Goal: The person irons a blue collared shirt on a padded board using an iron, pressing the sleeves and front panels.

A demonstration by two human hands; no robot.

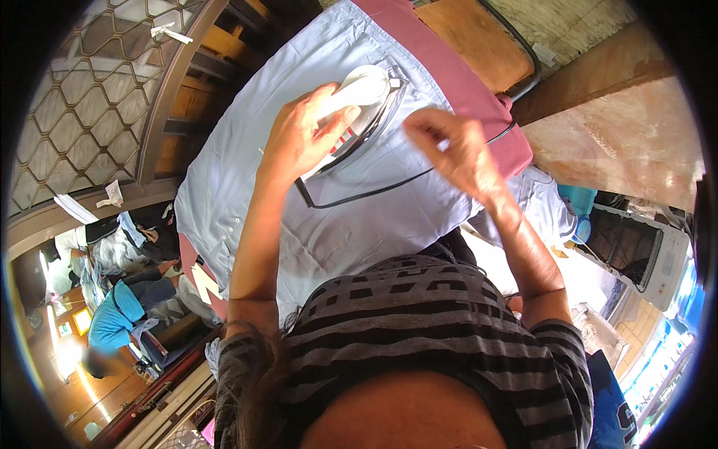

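Observation:
A pale blue button-up shirt (299,232) lies spread over a maroon-covered board (479,90). My left hand (303,135) is closed round the handle of a white clothes iron (365,86), which rests on the shirt. The iron's black cord (359,203) loops from its rear across the shirt and passes under my right forearm side toward the board's right edge. To the right of the iron, my right hand (452,150) hovers over the shirt, apart from the iron. Its bent fingers are smeared by motion, so whether they hold anything cannot be made out.
A wooden chair seat (479,45) with a black frame stands beyond the board. A metal lattice gate (82,97) is at the far left. At lower left, a person in a blue top (118,318) is nearby. A white-framed appliance (643,251) stands to the right, near a wooden panel (613,127).

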